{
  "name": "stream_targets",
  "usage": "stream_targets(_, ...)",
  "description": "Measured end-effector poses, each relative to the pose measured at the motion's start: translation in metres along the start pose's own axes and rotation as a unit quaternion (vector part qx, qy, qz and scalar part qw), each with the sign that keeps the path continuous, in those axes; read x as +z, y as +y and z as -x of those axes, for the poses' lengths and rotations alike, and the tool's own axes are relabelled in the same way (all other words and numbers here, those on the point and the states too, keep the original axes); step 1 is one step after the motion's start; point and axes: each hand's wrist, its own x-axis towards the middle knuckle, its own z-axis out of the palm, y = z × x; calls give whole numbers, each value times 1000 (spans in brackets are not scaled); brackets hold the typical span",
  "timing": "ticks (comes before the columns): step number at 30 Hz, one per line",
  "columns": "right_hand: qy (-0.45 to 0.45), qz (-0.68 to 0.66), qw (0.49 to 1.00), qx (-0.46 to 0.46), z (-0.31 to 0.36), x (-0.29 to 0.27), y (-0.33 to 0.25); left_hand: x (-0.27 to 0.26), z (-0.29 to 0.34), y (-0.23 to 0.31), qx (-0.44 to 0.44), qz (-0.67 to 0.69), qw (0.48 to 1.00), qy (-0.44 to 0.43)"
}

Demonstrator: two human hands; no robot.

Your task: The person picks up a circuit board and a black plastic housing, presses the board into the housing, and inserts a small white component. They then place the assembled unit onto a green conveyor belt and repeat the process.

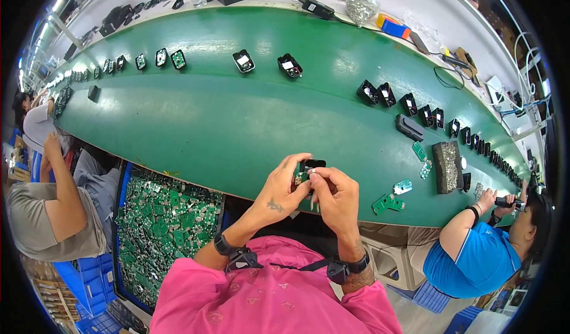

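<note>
Over the near edge of the bench, both of my hands close around a small black plastic housing [314,164]. A bit of circuit board [300,178] shows at its left side, by my left fingers. My left hand [278,187] grips the housing from the left, with the index finger along its far side. My right hand [337,200] is pinched at its near right side, thumb and fingertips pressed together against it. The fingers cover most of the housing, so its inside is partly hidden.
The green bench [237,120] carries rows of black housings [290,66] along its far side. Loose circuit boards [388,203] and a grey foam block [447,167] lie right. A bin of boards [169,227] stands lower left. Co-workers sit left and right, one in a blue shirt [475,257].
</note>
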Motion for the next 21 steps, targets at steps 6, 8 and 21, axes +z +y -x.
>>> stream_targets(6,11,14,1000,15,4,-2,-2,1,5,4,-43,107,993,6)
stream_targets(8,40,94,991,-91,7,0,-3,3,6,6,-20,98,995,26)
stream_targets(21,-73,212,961,-165,0,-24,-36,-6,13,35,130,-102,982,85)
